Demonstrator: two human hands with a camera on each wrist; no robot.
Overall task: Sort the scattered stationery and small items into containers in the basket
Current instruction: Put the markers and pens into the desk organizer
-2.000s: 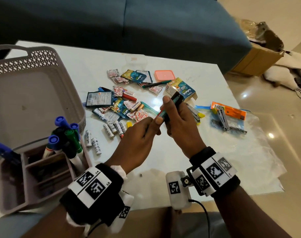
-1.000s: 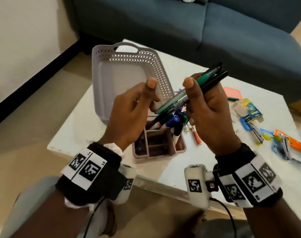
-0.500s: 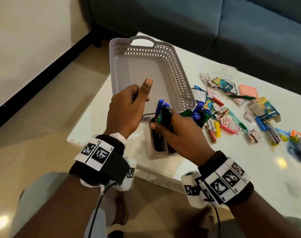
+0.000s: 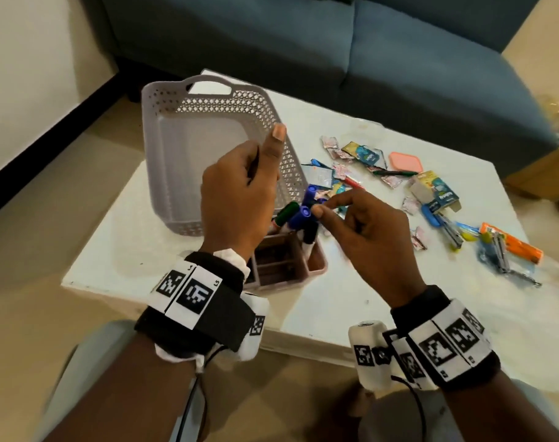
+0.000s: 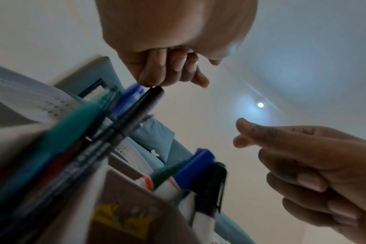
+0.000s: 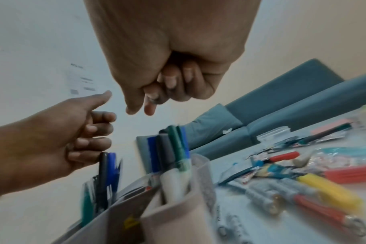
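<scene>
nearest, both hands hover over the small divided organiser (image 4: 316, 266) at the tabletop's (image 4: 144, 250) front edge: the left hand (image 4: 240, 199) has its fingers curled with the thumb up and holds nothing, and the right hand (image 4: 364, 231) has thumb and forefinger nearly together, empty, just above the marker caps (image 4: 300, 215). the markers stand upright in the organiser's compartments, just in front of the lilac basket (image 4: 189, 148). farther right, packets, pens and clips (image 4: 351, 173) lie scattered, with the blue sofa (image 4: 335, 43) beyond.
</scene>
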